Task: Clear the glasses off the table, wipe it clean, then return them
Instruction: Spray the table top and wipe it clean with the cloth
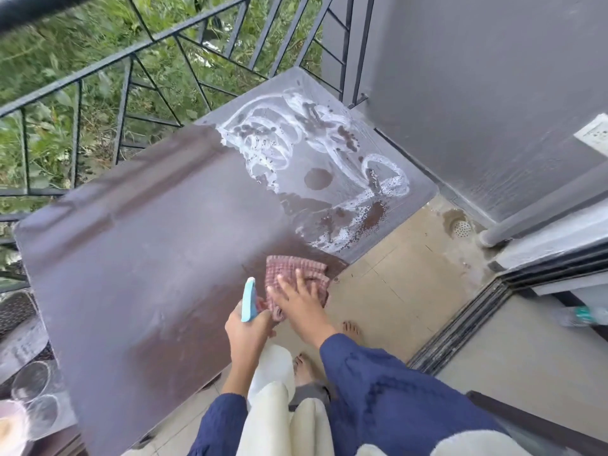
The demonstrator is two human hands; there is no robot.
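Note:
A brown table [138,232] fills the middle of the view; its far right part carries white foam streaks [296,139] and wet spots. My right hand [301,299] presses flat, fingers spread, on a pink checked cloth [296,271] at the table's near right edge. My left hand [246,334] grips a spray bottle with a light blue head [249,301] just left of the cloth; the white bottle body [274,366] hangs below the hand. Clear glasses [31,383] stand off the table at the lower left.
A black metal railing [125,57] runs along the table's far side, with greenery beyond. A grey wall [477,77] and a floor drain [460,227] are on the right, a sliding-door track [460,327] beside my bare feet. A plastic bottle [585,315] lies inside the doorway.

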